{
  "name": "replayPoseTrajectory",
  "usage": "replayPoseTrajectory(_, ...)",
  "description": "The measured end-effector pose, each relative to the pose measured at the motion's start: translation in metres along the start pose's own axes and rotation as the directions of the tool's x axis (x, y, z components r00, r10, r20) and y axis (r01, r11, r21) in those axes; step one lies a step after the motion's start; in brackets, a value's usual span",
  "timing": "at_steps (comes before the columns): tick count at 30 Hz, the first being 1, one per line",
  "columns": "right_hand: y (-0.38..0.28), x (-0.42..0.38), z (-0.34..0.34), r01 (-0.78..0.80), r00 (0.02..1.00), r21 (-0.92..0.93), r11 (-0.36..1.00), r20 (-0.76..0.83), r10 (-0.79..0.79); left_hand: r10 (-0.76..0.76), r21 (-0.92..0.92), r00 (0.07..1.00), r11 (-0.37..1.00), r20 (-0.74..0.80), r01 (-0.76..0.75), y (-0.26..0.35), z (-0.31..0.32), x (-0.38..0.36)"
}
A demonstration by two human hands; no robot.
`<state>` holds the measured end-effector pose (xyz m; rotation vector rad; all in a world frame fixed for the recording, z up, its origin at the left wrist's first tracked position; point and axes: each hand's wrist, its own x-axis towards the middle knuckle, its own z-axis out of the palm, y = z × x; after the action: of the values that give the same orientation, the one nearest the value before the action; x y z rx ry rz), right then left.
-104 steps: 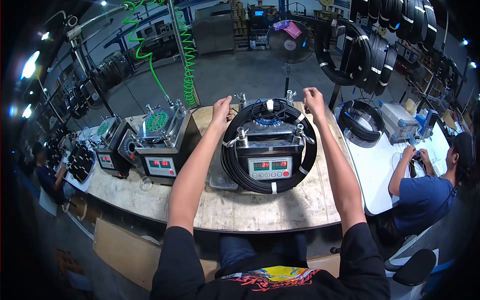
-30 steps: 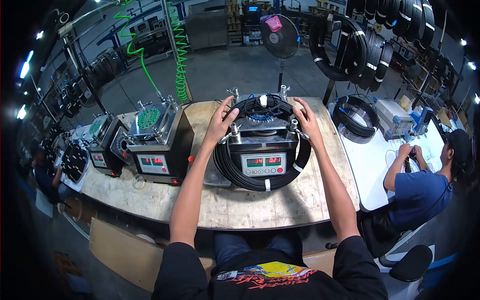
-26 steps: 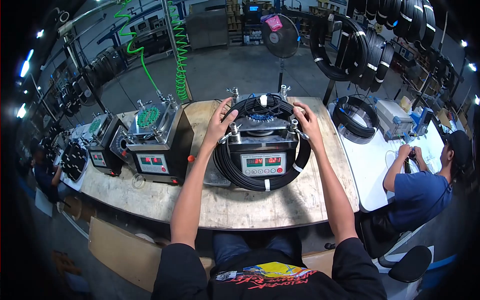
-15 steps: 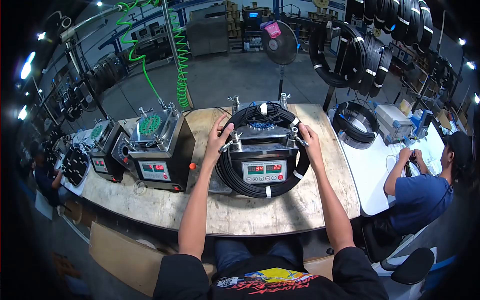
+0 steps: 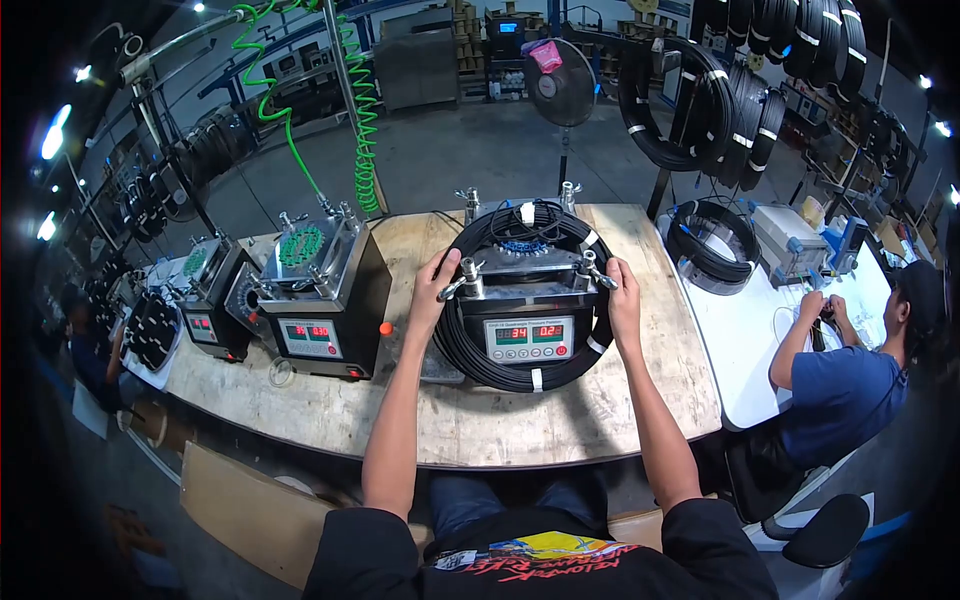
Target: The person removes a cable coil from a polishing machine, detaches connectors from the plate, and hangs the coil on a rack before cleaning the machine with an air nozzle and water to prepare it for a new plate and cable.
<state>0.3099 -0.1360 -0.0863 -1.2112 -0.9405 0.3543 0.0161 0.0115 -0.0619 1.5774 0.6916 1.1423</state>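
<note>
A large black cable coil (image 5: 465,352), bound with white tape, hangs around the front of a machine with a red digital display (image 5: 528,339). My left hand (image 5: 434,284) is closed on the coil's left side, beside a metal wing clamp. On the opposite side, my right hand (image 5: 624,293) grips the coil's right edge near another clamp. Blue connectors (image 5: 522,248) sit in a ring on the machine's metal top, with thinner black cable looped above them. Parts of my fingers are hidden behind the coil.
Two similar machines stand left, the nearer (image 5: 315,300) with green connectors. An orange cap (image 5: 386,328) lies on the wooden table (image 5: 570,430). To the right, a co-worker (image 5: 840,380) sits at a white table (image 5: 735,380) holding another coil (image 5: 712,245). Green air hoses hang behind.
Both hands have shifted slightly down along the coil's sides, the left one's fingers now more closed. The coil has risen slightly at its lower edge. Display digits differ.
</note>
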Motion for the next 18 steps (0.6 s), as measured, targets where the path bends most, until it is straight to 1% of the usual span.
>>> replayPoseTrajectory(5, 0.007, -0.014, -0.001, -0.007, 0.998, -0.028, 1.000, -0.057, 0.005, 0.036, 0.063, 0.995, 0.998, -0.095, -0.031, -0.011, 0.003, -0.019)
replayPoseTrajectory(8, 0.023, -0.024, 0.000, 0.059, 0.994, -0.032, 0.998, -0.087, -0.062, 0.055, 0.106, 0.983, 0.994, -0.173, -0.037, -0.014, 0.006, -0.028)
replayPoseTrajectory(9, 0.021, -0.026, 0.000, 0.001, 0.997, -0.022, 1.000, -0.083, -0.002, 0.065, 0.118, 0.979, 0.992, -0.194, -0.043, -0.011, 0.009, -0.030)
replayPoseTrajectory(12, 0.015, -0.031, 0.004, 0.022, 0.993, 0.009, 1.000, -0.120, -0.021, 0.084, 0.146, 0.965, 0.988, -0.249, -0.049, -0.013, 0.011, -0.032)
replayPoseTrajectory(13, 0.018, -0.031, 0.003, 0.048, 0.990, -0.006, 0.999, -0.134, -0.048, 0.088, 0.155, 0.960, 0.987, -0.265, -0.048, -0.016, 0.012, -0.032)
replayPoseTrajectory(15, 0.021, -0.029, 0.006, 0.102, 0.981, -0.032, 0.994, -0.160, -0.106, 0.135, 0.145, 0.944, 0.985, -0.300, -0.095, -0.022, 0.016, -0.040)
replayPoseTrajectory(16, 0.018, -0.030, 0.005, 0.062, 0.988, 0.004, 0.998, -0.141, -0.061, 0.160, 0.143, 0.934, 0.982, -0.318, -0.119, -0.024, 0.017, -0.046)
replayPoseTrajectory(18, 0.007, -0.033, 0.003, -0.020, 0.995, 0.076, 0.997, -0.096, 0.027, 0.149, 0.142, 0.928, 0.984, -0.342, -0.105, -0.035, 0.015, -0.056)
